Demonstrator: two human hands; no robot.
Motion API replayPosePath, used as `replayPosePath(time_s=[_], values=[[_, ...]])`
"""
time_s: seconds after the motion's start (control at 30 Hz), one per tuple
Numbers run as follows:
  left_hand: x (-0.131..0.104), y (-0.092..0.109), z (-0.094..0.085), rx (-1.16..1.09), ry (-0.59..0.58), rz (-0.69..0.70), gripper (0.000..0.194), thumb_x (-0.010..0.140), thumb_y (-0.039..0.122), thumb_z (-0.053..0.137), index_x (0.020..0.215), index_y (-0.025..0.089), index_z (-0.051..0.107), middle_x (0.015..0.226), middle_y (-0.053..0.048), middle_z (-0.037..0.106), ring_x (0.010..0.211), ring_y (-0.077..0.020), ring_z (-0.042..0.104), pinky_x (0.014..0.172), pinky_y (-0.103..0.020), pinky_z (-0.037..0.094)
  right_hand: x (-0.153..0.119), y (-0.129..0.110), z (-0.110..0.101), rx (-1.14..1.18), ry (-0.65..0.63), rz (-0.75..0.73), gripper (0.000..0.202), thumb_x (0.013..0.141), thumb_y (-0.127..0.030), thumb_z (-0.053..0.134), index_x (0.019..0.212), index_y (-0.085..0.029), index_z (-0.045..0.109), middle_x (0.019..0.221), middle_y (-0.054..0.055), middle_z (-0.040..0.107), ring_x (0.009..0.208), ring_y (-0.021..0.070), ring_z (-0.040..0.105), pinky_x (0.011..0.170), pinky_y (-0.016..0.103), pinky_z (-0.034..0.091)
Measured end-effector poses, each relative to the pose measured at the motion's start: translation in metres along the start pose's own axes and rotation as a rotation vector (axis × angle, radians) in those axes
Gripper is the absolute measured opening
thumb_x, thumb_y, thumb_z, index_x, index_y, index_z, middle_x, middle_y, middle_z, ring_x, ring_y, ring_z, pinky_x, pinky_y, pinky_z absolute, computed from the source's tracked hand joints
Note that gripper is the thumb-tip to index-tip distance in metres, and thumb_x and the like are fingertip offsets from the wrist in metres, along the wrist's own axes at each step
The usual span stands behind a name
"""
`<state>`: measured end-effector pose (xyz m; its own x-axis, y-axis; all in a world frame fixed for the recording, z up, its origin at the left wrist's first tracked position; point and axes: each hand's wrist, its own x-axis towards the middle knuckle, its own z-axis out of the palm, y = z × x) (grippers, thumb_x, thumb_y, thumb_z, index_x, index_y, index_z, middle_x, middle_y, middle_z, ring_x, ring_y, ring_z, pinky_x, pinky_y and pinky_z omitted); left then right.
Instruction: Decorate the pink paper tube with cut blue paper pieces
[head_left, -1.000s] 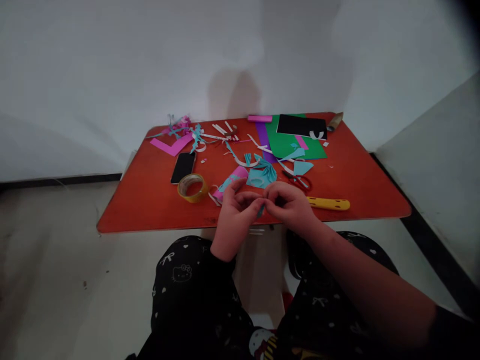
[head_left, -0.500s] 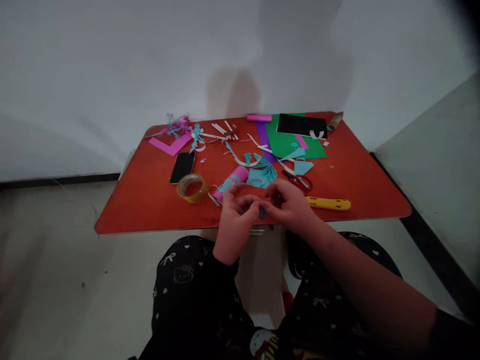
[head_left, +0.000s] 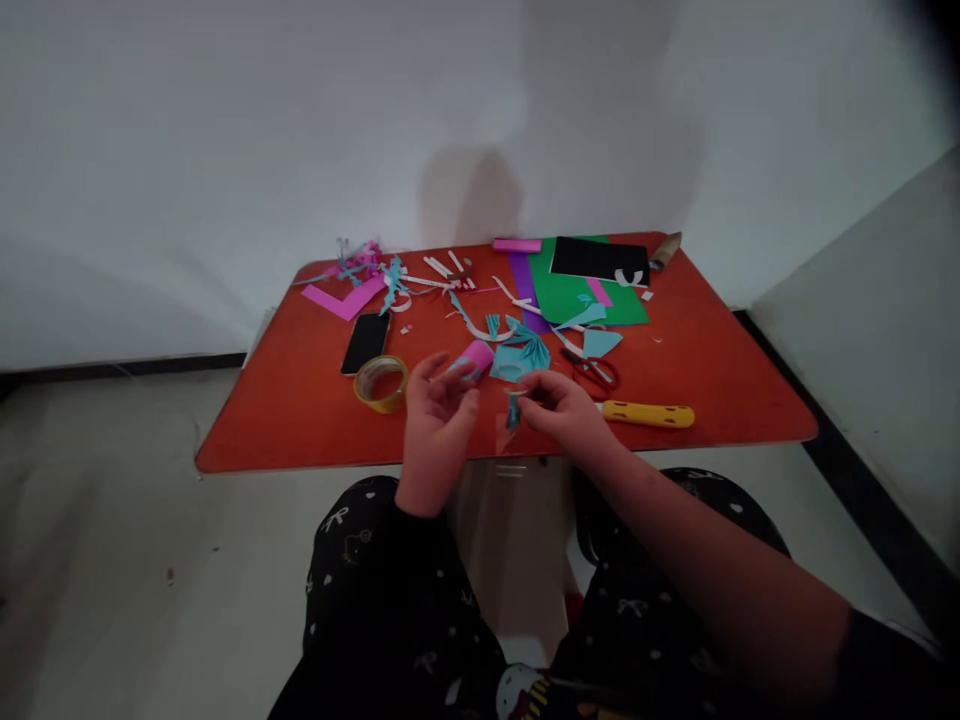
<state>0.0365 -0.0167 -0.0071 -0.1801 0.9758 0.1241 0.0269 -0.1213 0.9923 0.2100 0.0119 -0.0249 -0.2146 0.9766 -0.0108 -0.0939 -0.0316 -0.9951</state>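
Observation:
My right hand (head_left: 559, 410) pinches a small folded blue paper piece (head_left: 513, 410), which hangs from its fingertips above the table's front edge. Fingers apart, my left hand (head_left: 439, 430) is held to the left of it with nothing in it. Just behind my left hand lies a pink paper roll (head_left: 478, 358) with blue paper on it, partly hidden by the fingers. Pleated blue paper (head_left: 529, 354) rests behind my right hand. A yellow tape roll (head_left: 381, 384) is at the left of my left hand.
On the red table (head_left: 285, 400) lie a phone (head_left: 366, 343), scissors (head_left: 596, 370), a yellow-handled cutter (head_left: 649, 414) and blue scraps. Green paper (head_left: 555, 300) and a black sheet (head_left: 600, 259) are at the back right. Pink paper (head_left: 345, 299) lies at the back left.
My left hand has moved left, away from my right hand, and its fingers have opened. The blue piece now hangs from my right hand alone. The view has shifted slightly.

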Motion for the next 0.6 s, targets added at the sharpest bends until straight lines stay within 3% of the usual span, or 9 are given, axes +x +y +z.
replayPosePath(time_s=[0.13, 0.23, 0.3, 0.4, 0.6], values=[[0.041, -0.010, -0.015, 0.680, -0.128, 0.170, 0.053, 0.089, 0.022, 0.067, 0.139, 0.018, 0.052, 0.144, -0.020, 0.061, 0.134, -0.0331, 0.060, 0.112, -0.050, 0.045, 0.008, -0.001, -0.005, 0.028, 0.042, 0.022, 0.025, 0.070, -0.038, 0.077, 0.080, -0.022, 0.060, 0.068, -0.006, 0.056, 0.058, 0.0106, 0.050, 0.055, 0.026, 0.040], [0.060, -0.015, -0.016, 1.054, -0.243, 0.140, 0.062, 0.086, 0.021, 0.068, 0.145, 0.012, 0.050, 0.136, -0.027, 0.065, 0.126, -0.0413, 0.064, 0.108, -0.056, 0.046, 0.011, -0.001, -0.009, 0.068, 0.056, 0.048, 0.026, 0.069, -0.038, 0.077, 0.080, -0.022, 0.058, 0.066, -0.007, 0.056, 0.055, 0.0099, 0.049, 0.052, 0.025, 0.039], [0.064, -0.018, -0.015, 1.170, -0.266, 0.120, 0.067, 0.085, 0.021, 0.068, 0.148, 0.010, 0.047, 0.131, -0.028, 0.067, 0.121, -0.0426, 0.066, 0.105, -0.056, 0.047, 0.012, -0.001, -0.011, 0.098, 0.060, 0.067, 0.028, 0.068, -0.039, 0.077, 0.079, -0.022, 0.057, 0.065, -0.008, 0.055, 0.052, 0.0090, 0.047, 0.050, 0.025, 0.037], [0.064, -0.024, -0.016, 1.144, -0.249, 0.138, 0.072, 0.081, 0.020, 0.070, 0.148, 0.013, 0.047, 0.132, -0.026, 0.066, 0.124, -0.0414, 0.064, 0.108, -0.055, 0.046, 0.014, 0.000, -0.012, 0.130, 0.073, 0.091, 0.030, 0.067, -0.040, 0.079, 0.079, -0.022, 0.058, 0.063, -0.009, 0.054, 0.051, 0.0080, 0.046, 0.050, 0.024, 0.036], [0.059, -0.024, -0.016, 0.746, -0.153, 0.166, 0.080, 0.075, 0.015, 0.071, 0.151, 0.017, 0.045, 0.137, -0.020, 0.058, 0.127, -0.0339, 0.058, 0.115, -0.052, 0.043, 0.012, 0.001, -0.009, 0.401, 0.078, 0.231, 0.039, 0.063, -0.042, 0.086, 0.083, -0.023, 0.058, 0.061, -0.009, 0.051, 0.054, 0.0086, 0.045, 0.052, 0.023, 0.037]])
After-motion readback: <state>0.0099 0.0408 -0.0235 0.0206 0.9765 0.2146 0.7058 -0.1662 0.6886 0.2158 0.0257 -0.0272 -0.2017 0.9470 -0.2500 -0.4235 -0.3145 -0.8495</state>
